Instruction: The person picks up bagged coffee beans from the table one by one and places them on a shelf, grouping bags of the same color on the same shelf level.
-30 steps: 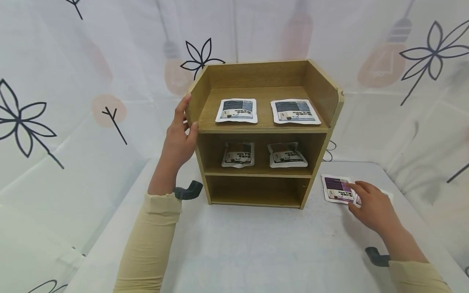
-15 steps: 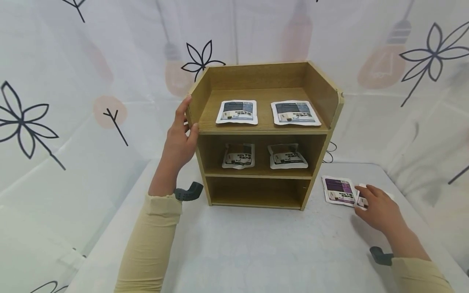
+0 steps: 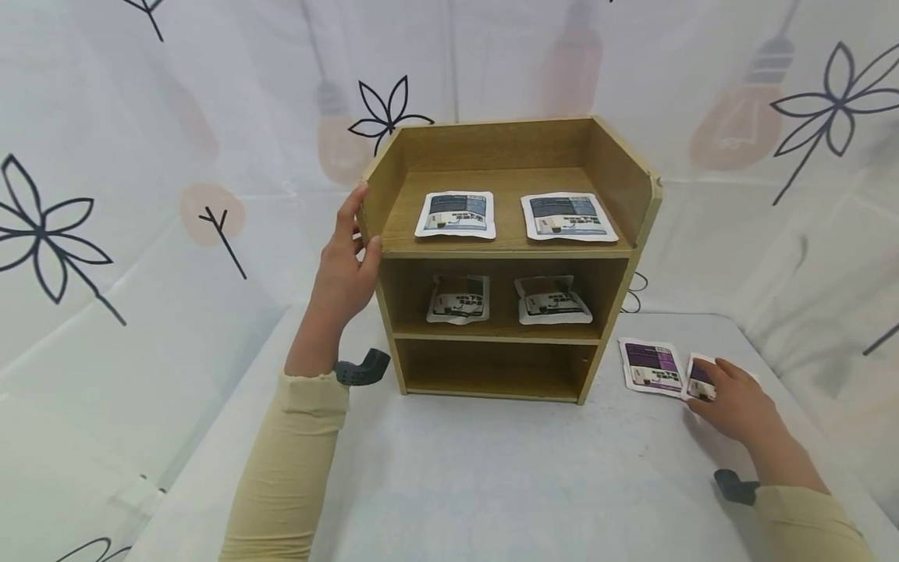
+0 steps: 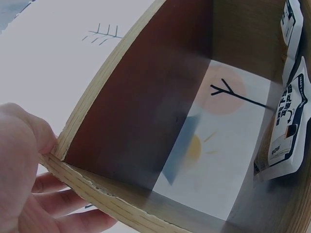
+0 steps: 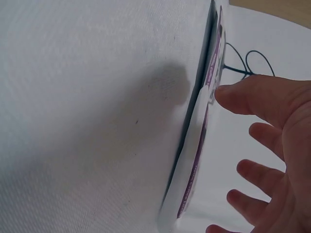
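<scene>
My left hand grips the upper left side of a small wooden shelf unit. In the left wrist view its thumb and fingers close around the edge of the side board. My right hand hovers at a white pouch with a purple label, covering part of it, on the table at right. Its thumb tip is right by the pouches in the right wrist view, and the other fingers are spread, loosely bent. Another purple-label pouch lies flat just to the left.
Two blue-label pouches, left and right, lie on the top shelf. Two dark-label pouches, left and right, are on the middle shelf. The bottom shelf holds nothing visible. A patterned white curtain hangs behind the table.
My right hand has shifted right and slightly toward me, off the left purple-label pouch, and more of the right pouch shows. My left hand stays on the shelf unit.
</scene>
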`<move>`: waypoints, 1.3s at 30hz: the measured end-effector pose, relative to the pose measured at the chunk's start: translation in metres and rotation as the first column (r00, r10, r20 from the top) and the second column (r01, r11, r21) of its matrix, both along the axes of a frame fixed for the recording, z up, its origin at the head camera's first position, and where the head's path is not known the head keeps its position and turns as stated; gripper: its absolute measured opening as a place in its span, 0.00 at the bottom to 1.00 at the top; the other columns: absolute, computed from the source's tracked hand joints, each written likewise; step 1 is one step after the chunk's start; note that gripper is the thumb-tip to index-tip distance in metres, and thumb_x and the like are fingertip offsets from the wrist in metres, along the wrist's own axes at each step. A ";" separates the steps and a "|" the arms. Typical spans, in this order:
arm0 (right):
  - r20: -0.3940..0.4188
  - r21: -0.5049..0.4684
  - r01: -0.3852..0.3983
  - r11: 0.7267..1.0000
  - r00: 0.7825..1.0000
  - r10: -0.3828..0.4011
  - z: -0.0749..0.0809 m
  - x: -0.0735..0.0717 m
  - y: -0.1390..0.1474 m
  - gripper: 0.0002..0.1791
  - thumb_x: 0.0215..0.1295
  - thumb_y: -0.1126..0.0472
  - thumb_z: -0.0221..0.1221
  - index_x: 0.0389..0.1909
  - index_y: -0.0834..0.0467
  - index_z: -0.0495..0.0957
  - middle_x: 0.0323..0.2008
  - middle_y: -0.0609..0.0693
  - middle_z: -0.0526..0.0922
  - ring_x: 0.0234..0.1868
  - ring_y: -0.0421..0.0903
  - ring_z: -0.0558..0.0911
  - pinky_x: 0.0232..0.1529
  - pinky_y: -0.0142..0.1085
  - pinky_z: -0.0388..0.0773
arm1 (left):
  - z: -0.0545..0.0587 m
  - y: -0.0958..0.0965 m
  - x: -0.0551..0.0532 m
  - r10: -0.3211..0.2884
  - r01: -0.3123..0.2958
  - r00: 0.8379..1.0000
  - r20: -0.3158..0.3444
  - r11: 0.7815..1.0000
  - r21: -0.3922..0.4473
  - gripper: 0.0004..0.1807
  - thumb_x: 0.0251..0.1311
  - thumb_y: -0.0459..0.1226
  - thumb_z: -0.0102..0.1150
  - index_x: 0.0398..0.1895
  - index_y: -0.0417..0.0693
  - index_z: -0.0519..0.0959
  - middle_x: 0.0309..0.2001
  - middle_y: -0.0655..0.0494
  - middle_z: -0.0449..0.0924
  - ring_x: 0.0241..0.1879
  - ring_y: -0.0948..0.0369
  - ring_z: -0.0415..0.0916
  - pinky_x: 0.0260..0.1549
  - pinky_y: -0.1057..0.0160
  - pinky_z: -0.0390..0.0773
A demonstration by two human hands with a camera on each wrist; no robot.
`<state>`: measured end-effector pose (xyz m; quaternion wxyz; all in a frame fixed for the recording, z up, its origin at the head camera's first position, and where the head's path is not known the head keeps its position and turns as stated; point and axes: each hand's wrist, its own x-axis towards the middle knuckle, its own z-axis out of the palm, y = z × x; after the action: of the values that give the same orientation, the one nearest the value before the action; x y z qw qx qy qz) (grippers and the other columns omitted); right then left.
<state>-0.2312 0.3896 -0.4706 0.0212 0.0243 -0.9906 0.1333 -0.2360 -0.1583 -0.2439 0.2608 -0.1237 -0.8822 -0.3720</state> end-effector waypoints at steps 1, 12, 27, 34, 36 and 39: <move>0.001 -0.004 -0.001 1.000 1.000 0.001 -0.001 -0.001 0.001 0.43 0.53 0.54 0.63 0.65 0.70 0.58 0.61 0.81 0.56 0.58 0.81 0.59 0.53 0.74 0.62 | 0.000 0.000 0.000 0.000 0.000 1.000 0.002 1.000 0.000 0.39 0.71 0.37 0.45 0.72 0.86 0.41 0.75 0.51 0.50 0.66 0.42 0.66 0.51 0.42 0.78; 0.041 -0.008 0.005 1.000 0.999 -0.005 -0.003 -0.008 0.007 0.43 0.54 0.53 0.62 0.65 0.70 0.57 0.61 0.82 0.55 0.58 0.81 0.58 0.54 0.74 0.62 | 0.000 0.001 0.000 0.002 -0.002 1.000 0.011 1.000 0.001 0.39 0.71 0.38 0.45 0.72 0.87 0.40 0.75 0.50 0.51 0.65 0.43 0.67 0.51 0.43 0.79; 0.127 0.010 -0.074 0.997 0.989 0.072 -0.002 -0.013 0.007 0.40 0.57 0.52 0.62 0.63 0.74 0.61 0.57 0.81 0.66 0.56 0.80 0.66 0.52 0.70 0.67 | -0.001 -0.001 -0.001 0.004 -0.004 1.000 0.005 1.000 0.004 0.39 0.71 0.37 0.45 0.72 0.87 0.40 0.74 0.49 0.51 0.65 0.42 0.67 0.51 0.43 0.79; 0.103 0.090 -0.121 0.989 0.988 0.112 0.001 -0.012 0.004 0.34 0.56 0.51 0.64 0.57 0.72 0.70 0.49 0.74 0.77 0.50 0.75 0.74 0.44 0.65 0.73 | -0.001 0.000 -0.001 0.008 -0.008 1.000 0.006 1.000 0.003 0.39 0.71 0.38 0.45 0.71 0.88 0.40 0.75 0.51 0.51 0.66 0.43 0.67 0.51 0.43 0.79; 0.106 0.104 -0.123 0.987 0.988 0.112 0.003 -0.011 0.002 0.31 0.56 0.51 0.65 0.53 0.71 0.74 0.44 0.70 0.81 0.44 0.71 0.78 0.40 0.63 0.75 | -0.002 0.000 -0.001 0.009 -0.009 1.000 0.008 1.000 0.001 0.40 0.71 0.38 0.45 0.71 0.88 0.40 0.75 0.51 0.50 0.66 0.43 0.66 0.51 0.43 0.79; 0.122 0.111 -0.120 0.987 0.987 0.106 0.006 -0.011 0.001 0.25 0.56 0.51 0.65 0.46 0.67 0.78 0.33 0.62 0.83 0.33 0.60 0.79 0.32 0.58 0.76 | -0.002 0.000 0.000 0.008 -0.008 1.000 0.008 1.000 0.001 0.40 0.71 0.38 0.45 0.72 0.88 0.40 0.75 0.51 0.50 0.66 0.43 0.66 0.51 0.43 0.79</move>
<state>-0.2420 0.3904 -0.4649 -0.0452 0.0739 -0.9933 0.0765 -0.2364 -0.1579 -0.2455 0.2590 -0.1186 -0.8836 -0.3717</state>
